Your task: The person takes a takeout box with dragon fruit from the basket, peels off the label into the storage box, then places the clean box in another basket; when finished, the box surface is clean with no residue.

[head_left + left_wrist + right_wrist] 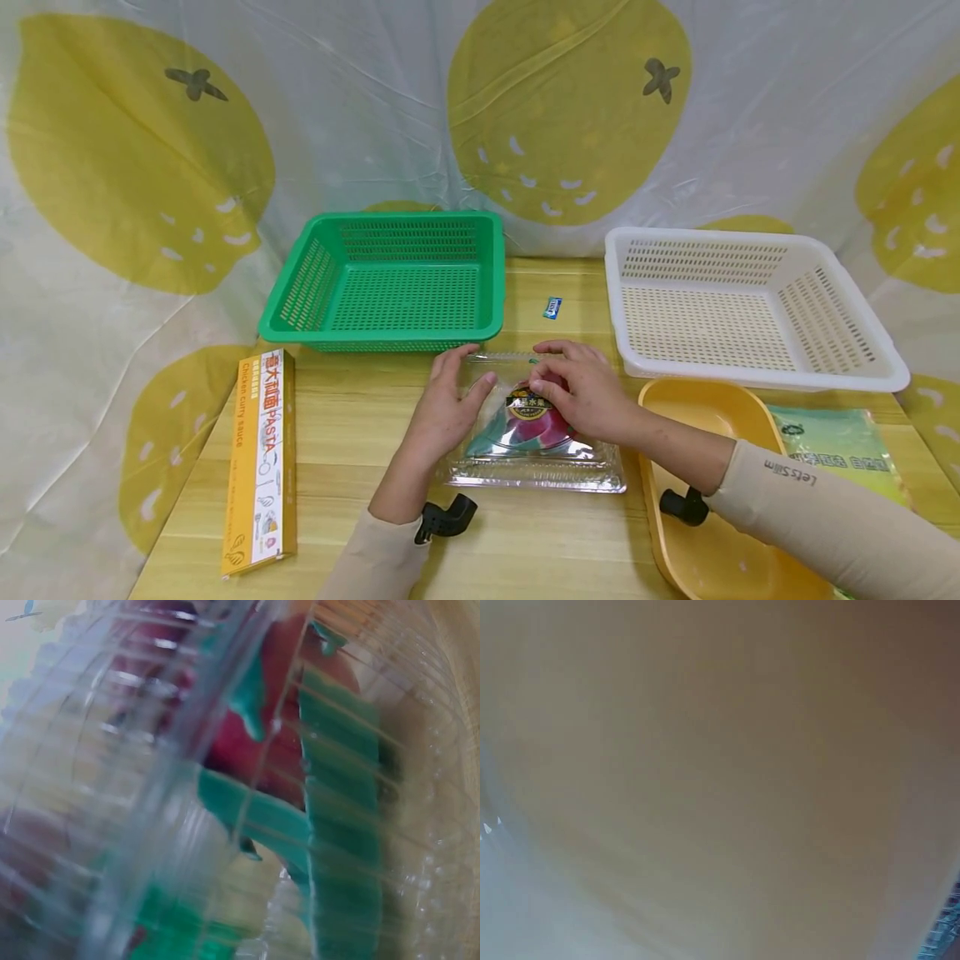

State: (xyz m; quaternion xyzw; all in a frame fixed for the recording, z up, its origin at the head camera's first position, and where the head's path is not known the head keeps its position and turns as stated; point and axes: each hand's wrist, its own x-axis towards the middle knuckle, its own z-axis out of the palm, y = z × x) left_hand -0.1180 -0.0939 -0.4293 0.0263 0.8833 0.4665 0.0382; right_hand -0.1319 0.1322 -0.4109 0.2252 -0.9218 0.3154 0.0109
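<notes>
A clear plastic clamshell box (491, 477) lies on the table between the two hands, with a dark fruit label on its lid. Through the plastic shows a red and green item (536, 429); the left wrist view shows teal strips (341, 802) and red parts through the ridged wall. My left hand (442, 412) rests along the box's left side, thumb spread and fingers extended toward the far edge. Over the far right part of the lid, my right hand (588, 396) has bent fingers, thumb and forefinger close together. Whether they pinch anything is unclear. The right wrist view is blurred.
Behind stand a green basket (386, 340) and a white basket (765, 379), with a small blue packet (552, 308) between them. A pasta box (258, 458) lies at left. At right are a yellow tray (652, 500) under the right forearm and a green-yellow bag (847, 450).
</notes>
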